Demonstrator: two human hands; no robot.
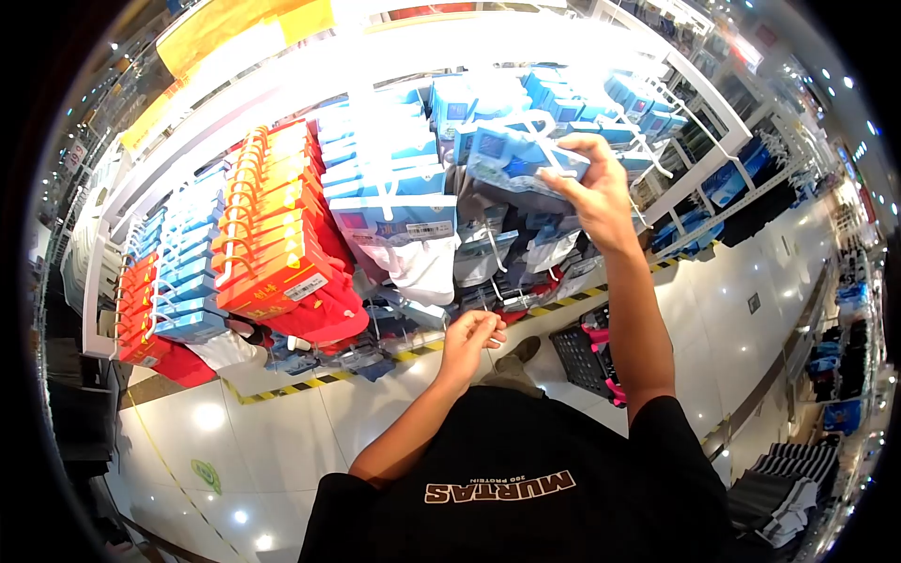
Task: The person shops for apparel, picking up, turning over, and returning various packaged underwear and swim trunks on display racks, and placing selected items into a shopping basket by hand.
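Note:
My right hand point(593, 188) is raised to the rack with thumb and fingers closed on a pack of socks point(502, 159). The pack has a blue printed card on top and dark fabric below, and a white hook shows just above it. My left hand point(472, 342) is held low in front of my body, below the hanging socks. Its fingers are curled in, and nothing shows in them. White socks point(413, 267) under a blue card point(399, 220) hang closest to it, with red socks point(328, 310) under orange-red cards point(272, 281) further left.
A white metal rack point(97, 310) carries several rows of carded socks on hooks. Yellow-black tape point(563, 302) runs along the floor beneath. A black basket point(580, 361) with pink parts stands beside my shoe point(526, 349). Folded striped clothes point(784, 488) lie at the lower right.

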